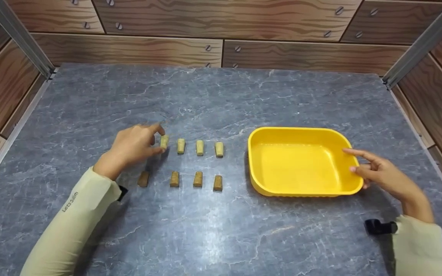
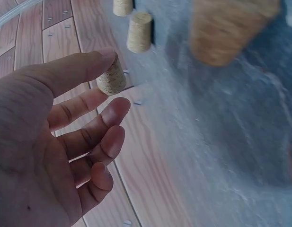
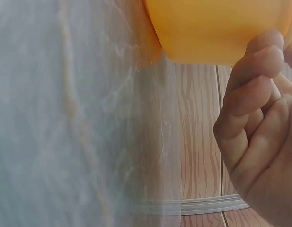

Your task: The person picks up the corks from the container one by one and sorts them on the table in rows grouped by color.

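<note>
My left hand [image 1: 133, 145] pinches a pale tapered cork [image 1: 164, 141] between thumb and index finger, at the left end of a row of similar pale corks. In the left wrist view that cork [image 2: 111, 79] shows between the fingertips, the other fingers loosely bent. Three more pale corks, one of them the cork [image 1: 200, 147], stand to its right. My right hand [image 1: 388, 176] holds the right rim of a yellow tub [image 1: 301, 191], with index finger and thumb over the inside and other fingers bent against the outside.
Nearer than the pale row is a row of several brown corks [image 1: 198, 179]; its leftmost cork [image 1: 143, 179] lies tilted below the left wrist. Beneath everything is a grey marbled tabletop [image 1: 221, 99], with wood-patterned panels [image 1: 221, 23] at the back and sides.
</note>
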`<state>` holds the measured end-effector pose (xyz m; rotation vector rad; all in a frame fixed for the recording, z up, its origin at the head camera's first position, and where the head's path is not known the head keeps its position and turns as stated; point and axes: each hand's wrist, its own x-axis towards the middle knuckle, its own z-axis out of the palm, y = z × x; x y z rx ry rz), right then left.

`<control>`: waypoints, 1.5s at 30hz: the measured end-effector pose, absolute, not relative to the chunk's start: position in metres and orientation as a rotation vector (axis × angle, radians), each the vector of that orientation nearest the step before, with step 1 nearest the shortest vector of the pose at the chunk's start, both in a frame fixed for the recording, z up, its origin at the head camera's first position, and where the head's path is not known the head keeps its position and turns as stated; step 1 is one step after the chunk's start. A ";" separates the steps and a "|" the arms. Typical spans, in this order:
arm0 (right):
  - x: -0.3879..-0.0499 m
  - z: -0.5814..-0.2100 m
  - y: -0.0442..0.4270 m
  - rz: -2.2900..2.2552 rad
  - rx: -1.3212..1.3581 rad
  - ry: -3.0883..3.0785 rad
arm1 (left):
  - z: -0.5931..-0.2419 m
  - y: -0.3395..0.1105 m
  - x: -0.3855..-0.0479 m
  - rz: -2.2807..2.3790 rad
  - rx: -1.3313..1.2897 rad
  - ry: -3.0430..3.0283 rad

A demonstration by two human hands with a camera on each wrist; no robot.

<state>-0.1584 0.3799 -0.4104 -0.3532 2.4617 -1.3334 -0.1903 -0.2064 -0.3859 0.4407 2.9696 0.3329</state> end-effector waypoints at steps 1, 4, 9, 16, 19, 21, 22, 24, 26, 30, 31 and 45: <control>-0.158 -0.410 0.380 -1.333 -0.357 2.463 | -0.386 -0.208 -0.190 0.332 0.438 2.964; -0.159 -0.410 0.380 -1.328 -0.370 2.471 | -0.388 -0.210 -0.191 0.345 0.422 2.954; -0.159 -0.409 0.380 -1.318 -0.371 2.479 | -0.391 -0.211 -0.192 0.356 0.405 2.945; -0.161 -0.409 0.379 -1.313 -0.363 2.478 | -0.397 -0.211 -0.195 0.353 0.388 2.921; -0.160 -0.409 0.379 -1.321 -0.368 2.475 | -0.398 -0.213 -0.196 0.361 0.368 2.913; -0.159 -0.410 0.379 -1.326 -0.374 2.477 | -0.399 -0.216 -0.197 0.368 0.363 2.911; -0.159 -0.410 0.379 -1.327 -0.377 2.478 | -0.399 -0.217 -0.197 0.372 0.360 2.910; -0.158 -0.410 0.379 -1.330 -0.379 2.481 | -0.400 -0.220 -0.197 0.377 0.349 2.912; -0.158 -0.410 0.379 -1.325 -0.377 2.485 | -0.401 -0.224 -0.198 0.377 0.346 2.909; -0.158 -0.410 0.379 -1.313 -0.369 2.495 | -0.403 -0.230 -0.197 0.392 0.325 2.890; -0.158 -0.411 0.379 -1.311 -0.369 2.496 | -0.404 -0.231 -0.196 0.396 0.319 2.885; -0.159 -0.413 0.379 -1.314 -0.364 2.486 | -0.407 -0.237 -0.200 0.411 0.271 2.840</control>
